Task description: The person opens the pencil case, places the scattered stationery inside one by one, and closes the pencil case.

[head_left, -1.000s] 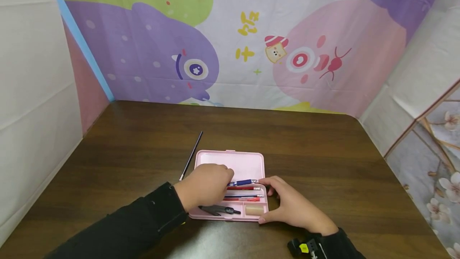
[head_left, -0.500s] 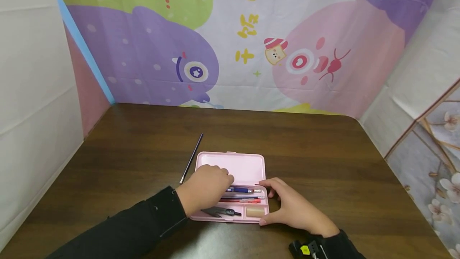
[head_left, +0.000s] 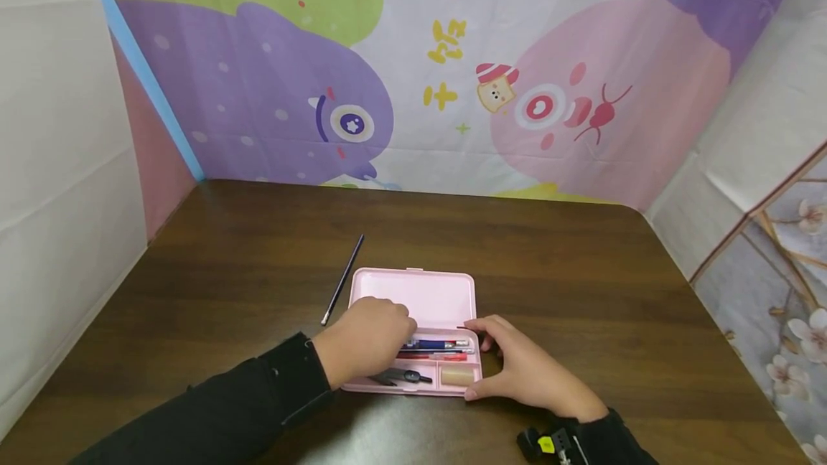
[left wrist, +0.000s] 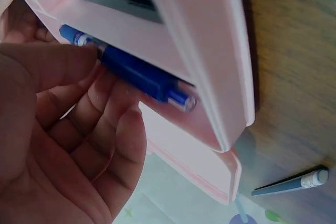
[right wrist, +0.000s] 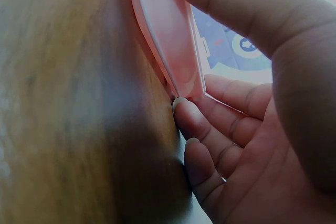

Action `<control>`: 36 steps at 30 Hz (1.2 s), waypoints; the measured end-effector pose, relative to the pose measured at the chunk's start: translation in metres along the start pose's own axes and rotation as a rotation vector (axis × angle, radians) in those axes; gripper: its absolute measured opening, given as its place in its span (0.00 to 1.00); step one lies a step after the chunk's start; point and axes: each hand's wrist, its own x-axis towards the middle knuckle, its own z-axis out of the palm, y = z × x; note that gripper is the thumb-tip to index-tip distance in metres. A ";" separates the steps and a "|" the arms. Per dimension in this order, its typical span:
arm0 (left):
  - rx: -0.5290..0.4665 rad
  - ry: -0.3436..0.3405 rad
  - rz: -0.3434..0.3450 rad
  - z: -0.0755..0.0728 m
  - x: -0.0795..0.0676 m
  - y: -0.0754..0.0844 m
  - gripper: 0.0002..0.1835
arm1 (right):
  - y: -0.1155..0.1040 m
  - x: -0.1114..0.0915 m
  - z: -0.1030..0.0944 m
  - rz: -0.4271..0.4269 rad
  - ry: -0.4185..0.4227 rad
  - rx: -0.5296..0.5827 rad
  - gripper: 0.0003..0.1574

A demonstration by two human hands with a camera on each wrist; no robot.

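Note:
An open pink pencil case [head_left: 439, 298] lies on the table, its lid folded back on the far side. My left hand [head_left: 368, 336] is over the case's left part and pinches a blue pen [left wrist: 139, 74] between thumb and fingers, low inside the long compartment. Beside that pen lie a dark pencil and a red pen [head_left: 452, 357]. A grey compass [head_left: 408, 377] sits in the near compartment, partly hidden by the left hand. A tan eraser [head_left: 457, 377] fills the small compartment at right. My right hand [head_left: 526, 372] holds the case's right end, thumb in front and fingers behind.
A dark pencil [head_left: 342, 280] with a pale end lies on the table left of the lid. Behind the table [head_left: 568, 264] hangs a cartoon-print cloth [head_left: 439, 156], with white cloth at the left and right sides.
My left hand has lowered the blue pen from the lid's edge into the long compartment, covering the red pencil seen there before. My right hand has stayed in place on the case.

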 end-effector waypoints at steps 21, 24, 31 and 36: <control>-0.097 -0.071 -0.087 -0.001 0.001 0.004 0.07 | -0.001 -0.001 -0.001 -0.003 -0.008 -0.005 0.58; -0.086 -0.064 -0.090 -0.002 0.002 0.005 0.07 | -0.001 -0.001 -0.001 -0.009 -0.009 -0.002 0.58; -0.051 -0.023 -0.129 0.000 0.000 0.004 0.04 | 0.000 -0.002 -0.001 -0.003 -0.013 0.000 0.58; -0.045 -0.041 -0.141 0.001 0.001 0.004 0.06 | 0.000 -0.003 -0.001 0.005 -0.009 0.000 0.58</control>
